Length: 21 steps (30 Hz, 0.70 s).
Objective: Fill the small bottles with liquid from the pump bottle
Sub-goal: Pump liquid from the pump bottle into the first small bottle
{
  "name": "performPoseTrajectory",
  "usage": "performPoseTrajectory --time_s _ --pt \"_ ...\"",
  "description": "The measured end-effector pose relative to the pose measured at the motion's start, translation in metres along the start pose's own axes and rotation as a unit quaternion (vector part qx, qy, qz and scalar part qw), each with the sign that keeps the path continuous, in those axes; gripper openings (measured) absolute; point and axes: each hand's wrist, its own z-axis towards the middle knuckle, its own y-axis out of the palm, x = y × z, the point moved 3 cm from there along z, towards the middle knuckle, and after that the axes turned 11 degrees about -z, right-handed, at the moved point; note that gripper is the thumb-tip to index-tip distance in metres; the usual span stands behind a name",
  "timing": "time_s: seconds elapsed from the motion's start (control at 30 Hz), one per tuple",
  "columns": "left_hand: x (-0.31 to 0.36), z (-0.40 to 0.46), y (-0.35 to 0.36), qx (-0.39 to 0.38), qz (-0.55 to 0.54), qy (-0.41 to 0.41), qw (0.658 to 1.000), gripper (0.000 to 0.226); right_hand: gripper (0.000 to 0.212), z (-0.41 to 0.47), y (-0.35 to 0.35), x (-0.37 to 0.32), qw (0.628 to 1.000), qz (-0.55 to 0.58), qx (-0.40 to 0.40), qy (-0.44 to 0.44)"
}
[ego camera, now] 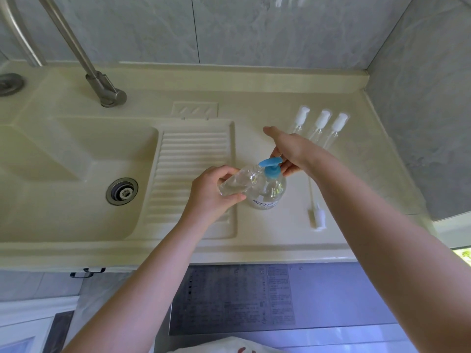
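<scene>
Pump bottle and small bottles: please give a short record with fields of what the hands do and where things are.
left hand: holds small clear bottle, tilted, mouth under the nozzle
right hand: on blue pump head
pump bottle: upright on counter
capped small bottles: three, lying behind
loose spray cap: lying at right

View: head-worn, single wide-angle | Facing: forward and steeply down over cream moulded sink counter (293, 240) | Range: close, both forearms reaching in from bottom edge | Frame: grey marbled wall tiles (254, 29) at top, counter front edge low, strong edge curvature | Shared views: only one
</scene>
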Motion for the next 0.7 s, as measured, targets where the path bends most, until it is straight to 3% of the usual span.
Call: performPoseTrajectory --time_s 0.5,0.7 --pt "0.003 -0.002 0.002 0.004 0.004 -0.002 1.000 0.041 0.058 0.003 0.011 0.005 0.990 -0.075 0.108 -0.043" --pt "0.002 -0.001 0.003 0.004 0.025 -0.006 1.000 0.042 0.064 0.000 0.019 0.010 0.981 -0.097 0.153 -0.076"
